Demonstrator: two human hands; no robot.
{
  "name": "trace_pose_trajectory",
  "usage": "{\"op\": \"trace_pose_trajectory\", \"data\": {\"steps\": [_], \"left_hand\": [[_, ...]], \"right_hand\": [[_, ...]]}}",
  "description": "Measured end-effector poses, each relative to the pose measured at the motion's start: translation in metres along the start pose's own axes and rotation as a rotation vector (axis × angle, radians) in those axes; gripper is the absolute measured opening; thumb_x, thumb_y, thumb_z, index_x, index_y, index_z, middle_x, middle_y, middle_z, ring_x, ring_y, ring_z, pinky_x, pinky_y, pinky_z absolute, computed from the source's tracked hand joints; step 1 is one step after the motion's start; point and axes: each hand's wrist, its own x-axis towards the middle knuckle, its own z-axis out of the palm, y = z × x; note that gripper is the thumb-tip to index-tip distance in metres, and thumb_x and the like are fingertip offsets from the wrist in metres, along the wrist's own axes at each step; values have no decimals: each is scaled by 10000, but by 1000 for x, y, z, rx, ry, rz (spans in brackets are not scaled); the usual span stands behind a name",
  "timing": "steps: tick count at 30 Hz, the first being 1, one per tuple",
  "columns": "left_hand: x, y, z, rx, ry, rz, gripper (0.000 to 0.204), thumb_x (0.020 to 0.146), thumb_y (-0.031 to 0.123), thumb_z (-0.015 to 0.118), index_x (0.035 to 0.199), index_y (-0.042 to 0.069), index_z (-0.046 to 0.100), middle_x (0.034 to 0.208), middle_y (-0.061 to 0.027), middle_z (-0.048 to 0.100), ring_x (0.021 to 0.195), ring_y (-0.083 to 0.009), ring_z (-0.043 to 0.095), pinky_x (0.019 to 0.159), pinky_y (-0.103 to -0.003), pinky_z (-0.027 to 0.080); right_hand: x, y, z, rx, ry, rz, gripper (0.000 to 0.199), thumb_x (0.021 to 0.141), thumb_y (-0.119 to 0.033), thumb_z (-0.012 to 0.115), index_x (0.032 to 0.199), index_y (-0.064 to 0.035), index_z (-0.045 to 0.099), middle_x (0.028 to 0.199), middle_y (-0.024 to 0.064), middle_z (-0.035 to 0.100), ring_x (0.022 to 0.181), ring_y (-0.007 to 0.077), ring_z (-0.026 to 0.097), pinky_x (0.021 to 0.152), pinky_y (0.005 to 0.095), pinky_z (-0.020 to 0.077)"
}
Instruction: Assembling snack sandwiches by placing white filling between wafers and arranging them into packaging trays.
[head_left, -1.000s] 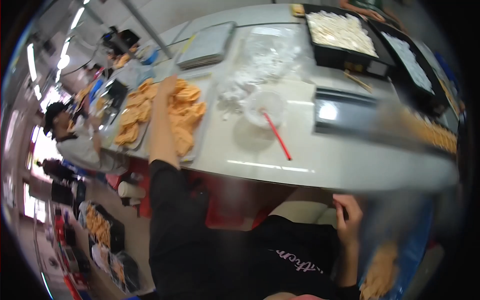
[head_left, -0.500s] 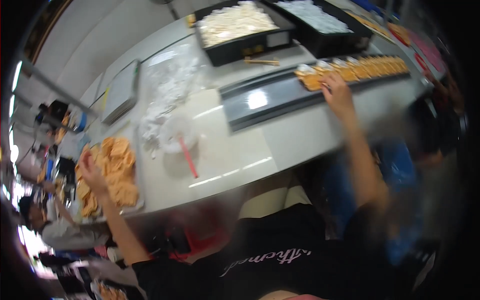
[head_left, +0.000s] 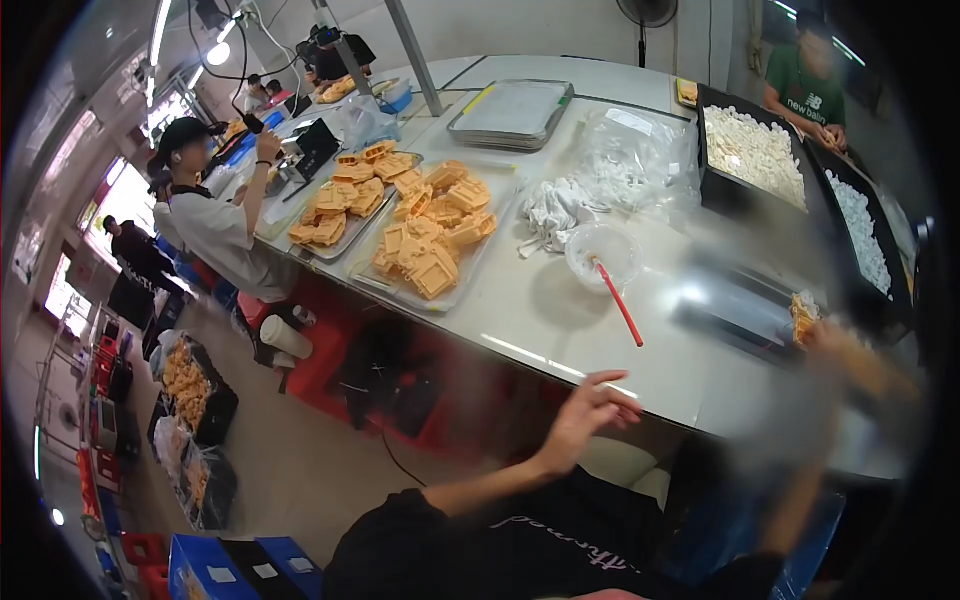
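Your right hand [head_left: 850, 350] is blurred at the orange parts [head_left: 803, 312] on the dark tray [head_left: 740, 310]; its grip can't be told. Your left hand [head_left: 590, 405] hovers empty, fingers loosely spread, off the table edge [head_left: 560, 365]. You seem to be loading parts; next, seat them squarely.

A metal tray [head_left: 512, 112] and black bins of white parts [head_left: 752, 152] sit on the far table.

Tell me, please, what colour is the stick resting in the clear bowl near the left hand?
The stick is red, seen best in the head view, leaning out of the clear bowl.
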Motion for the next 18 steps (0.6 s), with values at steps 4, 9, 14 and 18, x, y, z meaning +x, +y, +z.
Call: {"op": "trace_pose_trajectory", "data": {"steps": [4,9,14,18], "left_hand": [[25,-42,37,-194,-377,-306,807,953,334,526,1500,252,-62,1406,-186,394,1247,-262,460,1012,-386,406],[31,-59,71,-548,-395,-455,831,956,386,511,1481,318,-131,1503,-134,212,1346,-261,325,1039,-445,373],[16,-83,85,-692,-300,-477,768,968,403,479,1494,302,-73,1504,-86,183,1354,-254,308,1036,-461,376],[7,-91,85,-709,-237,-525,611,992,359,439,1481,253,90,1442,-106,300,1303,-269,396,995,-446,433]], "right_hand": [[-21,-65,-35,88,51,-20,53,798,36,565,810,26,514,847,142,518,829,329,523,724,412,430],[-65,-153,-81,223,-74,-149,131,694,39,575,811,-14,550,805,135,520,767,323,519,673,403,417],[-110,-180,-84,164,-134,-208,177,690,-2,588,867,-4,603,811,105,542,758,286,543,674,396,420],[-151,-169,-67,261,-18,-265,202,777,-35,612,975,1,623,918,135,581,827,276,576,725,408,455]]}}
